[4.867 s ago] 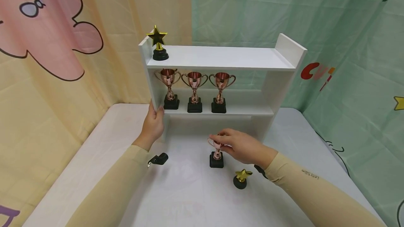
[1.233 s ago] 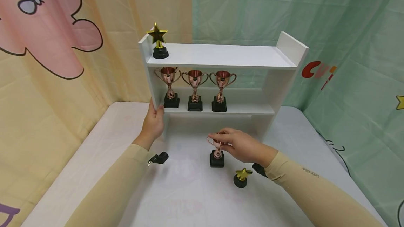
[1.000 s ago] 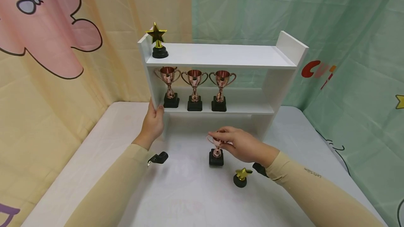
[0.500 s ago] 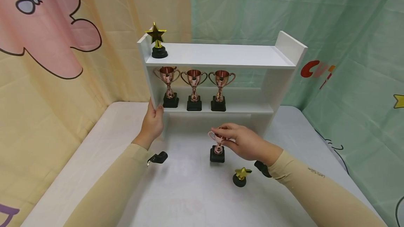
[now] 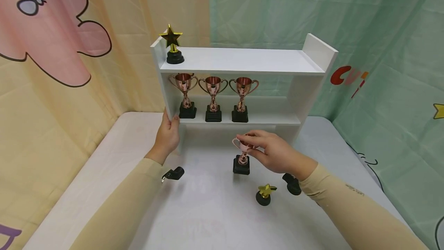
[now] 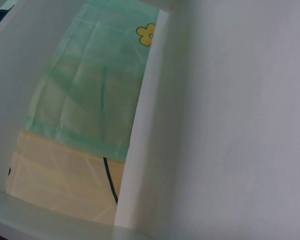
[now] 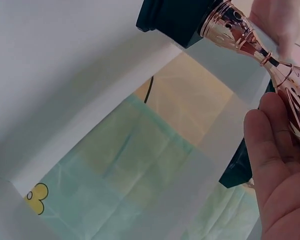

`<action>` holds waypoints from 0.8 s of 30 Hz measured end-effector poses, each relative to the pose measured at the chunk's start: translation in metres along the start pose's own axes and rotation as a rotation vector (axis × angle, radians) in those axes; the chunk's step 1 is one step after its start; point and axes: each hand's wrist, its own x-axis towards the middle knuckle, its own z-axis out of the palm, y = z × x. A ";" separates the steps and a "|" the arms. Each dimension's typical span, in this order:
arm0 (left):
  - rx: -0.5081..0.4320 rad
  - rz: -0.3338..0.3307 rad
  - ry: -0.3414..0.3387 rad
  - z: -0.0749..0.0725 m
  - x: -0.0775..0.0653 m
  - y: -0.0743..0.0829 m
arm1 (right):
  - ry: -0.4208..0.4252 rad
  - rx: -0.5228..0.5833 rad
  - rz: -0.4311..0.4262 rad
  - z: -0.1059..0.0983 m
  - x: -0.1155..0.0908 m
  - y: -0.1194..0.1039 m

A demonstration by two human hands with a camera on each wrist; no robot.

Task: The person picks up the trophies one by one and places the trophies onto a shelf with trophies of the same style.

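Note:
My right hand [image 5: 275, 150] pinches a small rose-gold trophy cup [image 5: 241, 164] by its bowl, between thumb and fingers. The cup hangs upright just above the white table, in front of the shelf's lower opening. In the right wrist view, the fingers [image 7: 262, 135] curl at the bowl of the trophy [image 7: 230, 31]. With thumb in front, my left hand [image 5: 167, 139] grips the left side panel of the white shelf [image 5: 239, 60]. On its middle board stand three matching trophy cups [image 5: 213, 113] in a row. The left wrist view shows shelf boards [image 6: 140, 130], not the hand.
A gold star trophy [image 5: 175, 57] stands at the left end of the top board. Another, smaller-looking star trophy [image 5: 263, 197] is on the table [image 5: 208, 219], below the right hand. Printed curtains [image 5: 256, 14] hang behind and on both sides.
The trophy cup in my right hand has risen off the table, moving towards the shelf and slightly right. My left hand keeps its grip on the side panel.

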 end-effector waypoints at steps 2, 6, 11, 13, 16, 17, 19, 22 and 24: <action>-0.001 0.000 0.000 0.000 0.000 0.000 | 0.008 0.010 0.001 -0.003 0.000 0.000; 0.000 -0.002 0.000 0.000 0.000 -0.001 | 0.016 0.014 0.010 -0.009 0.001 -0.001; 0.006 -0.010 -0.002 0.000 0.000 -0.001 | 0.025 0.007 0.019 -0.015 0.000 -0.001; 0.007 -0.013 -0.001 0.000 0.000 -0.001 | 0.023 0.013 0.022 -0.016 0.000 0.000; 0.008 -0.018 0.000 0.000 0.000 -0.001 | 0.023 0.021 0.029 -0.019 -0.001 0.000; 0.008 -0.018 0.000 0.000 0.001 -0.001 | 0.024 0.026 0.030 -0.020 -0.001 0.000; 0.009 -0.017 0.001 0.000 0.000 -0.001 | 0.029 0.030 0.033 -0.022 -0.001 0.001; 0.009 -0.015 0.003 0.000 0.000 -0.001 | 0.037 0.037 0.034 -0.025 -0.001 0.001; 0.008 -0.013 0.004 0.000 0.000 -0.001 | 0.043 0.037 0.031 -0.027 -0.001 0.000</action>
